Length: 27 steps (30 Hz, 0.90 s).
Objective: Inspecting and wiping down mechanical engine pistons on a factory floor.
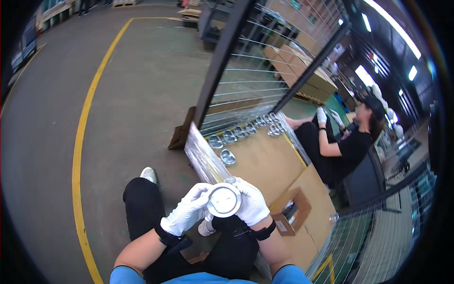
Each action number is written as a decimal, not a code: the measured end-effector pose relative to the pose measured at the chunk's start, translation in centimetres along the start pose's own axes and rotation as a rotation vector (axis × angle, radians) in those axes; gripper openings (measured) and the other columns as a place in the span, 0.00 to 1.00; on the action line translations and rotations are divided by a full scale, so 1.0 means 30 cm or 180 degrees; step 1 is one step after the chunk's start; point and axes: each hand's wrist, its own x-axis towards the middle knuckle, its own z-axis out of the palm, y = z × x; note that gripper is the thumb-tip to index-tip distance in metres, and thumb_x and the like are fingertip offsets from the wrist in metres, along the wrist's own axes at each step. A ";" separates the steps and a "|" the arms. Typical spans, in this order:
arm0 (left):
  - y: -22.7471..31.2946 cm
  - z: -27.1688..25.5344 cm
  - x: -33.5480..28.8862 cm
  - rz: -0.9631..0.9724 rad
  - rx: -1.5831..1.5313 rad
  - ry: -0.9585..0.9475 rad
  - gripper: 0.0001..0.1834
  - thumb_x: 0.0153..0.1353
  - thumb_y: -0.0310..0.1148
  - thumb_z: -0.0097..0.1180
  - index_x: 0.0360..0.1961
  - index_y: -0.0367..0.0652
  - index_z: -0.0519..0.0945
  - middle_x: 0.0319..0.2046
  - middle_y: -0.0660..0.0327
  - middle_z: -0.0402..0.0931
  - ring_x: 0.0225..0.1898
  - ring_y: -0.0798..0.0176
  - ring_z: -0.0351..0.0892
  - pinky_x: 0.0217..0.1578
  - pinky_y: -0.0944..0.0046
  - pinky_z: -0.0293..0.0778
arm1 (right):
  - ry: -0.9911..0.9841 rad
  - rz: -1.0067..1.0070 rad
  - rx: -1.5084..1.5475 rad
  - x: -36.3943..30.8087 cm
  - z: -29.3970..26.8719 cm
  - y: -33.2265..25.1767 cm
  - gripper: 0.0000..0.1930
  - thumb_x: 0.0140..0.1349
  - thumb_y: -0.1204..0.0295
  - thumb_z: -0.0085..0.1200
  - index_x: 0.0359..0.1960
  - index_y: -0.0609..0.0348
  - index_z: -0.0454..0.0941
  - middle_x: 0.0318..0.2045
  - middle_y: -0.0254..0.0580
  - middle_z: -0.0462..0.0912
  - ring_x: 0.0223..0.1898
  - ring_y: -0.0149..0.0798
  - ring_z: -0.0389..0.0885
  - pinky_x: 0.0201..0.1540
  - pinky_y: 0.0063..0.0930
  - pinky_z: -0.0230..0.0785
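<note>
Between my two white-gloved hands is a round silver metal part with a bright ring-shaped rim and a pale flat face (224, 199), held above my knees. My left hand (188, 210) grips its left edge with bent fingers. From the other side, my right hand (251, 202) wraps round its right edge, the thumb near the top. What the part is for, and its underside, I cannot make out. Similar shiny round metal parts (227, 156) stand in a row along the far left edge of the cardboard-covered table (265, 156).
An open cardboard box (292, 210) with dark items inside sits on the table's right. Plastic-wrapped edging (203, 151) and a wire mesh frame (246, 80) border the table. Across it sits a co-worker (350, 142) in black, wearing white gloves. A yellow line (82, 123) crosses the floor.
</note>
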 end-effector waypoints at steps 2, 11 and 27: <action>0.002 -0.011 -0.015 -0.0074 -0.0276 0.0167 0.17 0.69 0.37 0.55 0.55 0.46 0.69 0.42 0.61 0.75 0.35 0.68 0.77 0.34 0.65 0.78 | 0.0162 0.0097 0.0207 0.028 0.011 0.029 0.14 0.68 0.71 0.45 0.50 0.68 0.73 0.45 0.47 0.80 0.49 0.40 0.80 0.56 0.33 0.73; -0.047 -0.044 -0.021 -0.0069 0.0198 0.0432 0.19 0.69 0.44 0.53 0.56 0.50 0.68 0.44 0.62 0.74 0.37 0.66 0.76 0.32 0.64 0.74 | 0.0297 0.0313 0.0387 0.081 -0.071 0.104 0.17 0.68 0.71 0.46 0.54 0.70 0.74 0.48 0.45 0.81 0.50 0.38 0.80 0.56 0.31 0.72; -0.053 -0.016 0.000 -0.0219 0.0149 0.0510 0.19 0.71 0.48 0.48 0.54 0.48 0.68 0.47 0.61 0.75 0.45 0.66 0.78 0.40 0.62 0.78 | 0.0223 0.0408 0.0529 0.068 -0.092 0.109 0.19 0.69 0.70 0.46 0.57 0.70 0.72 0.51 0.44 0.80 0.51 0.36 0.79 0.56 0.29 0.71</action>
